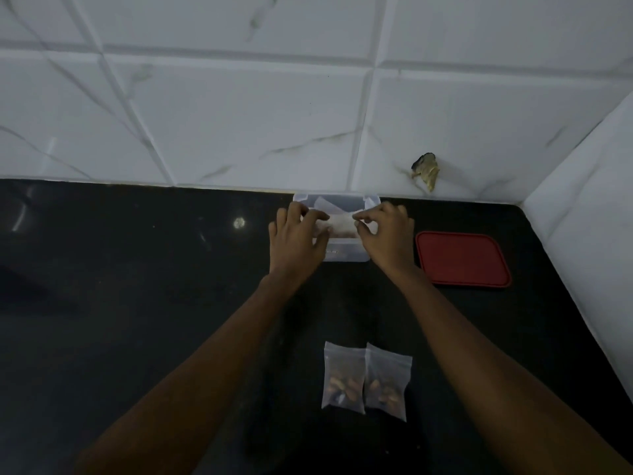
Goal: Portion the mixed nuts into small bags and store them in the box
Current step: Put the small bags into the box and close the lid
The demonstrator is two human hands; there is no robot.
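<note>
A clear plastic box (pixel 346 257) stands on the black counter against the tiled wall. Over its opening my left hand (pixel 296 236) and my right hand (pixel 385 234) each pinch one end of a small clear bag (pixel 340 225), held stretched between them just inside the box. What the bag holds is blurred. Two more small clear bags of mixed nuts, the left bag (pixel 343 378) and the right bag (pixel 387 383), lie flat side by side on the counter near me, between my forearms.
A red lid (pixel 462 260) lies flat to the right of the box. White marble-look tiles form the back wall and a side wall at the right. A damaged patch (pixel 426 171) marks the tile above the counter. The black counter (pixel 137 286) stretches to the left.
</note>
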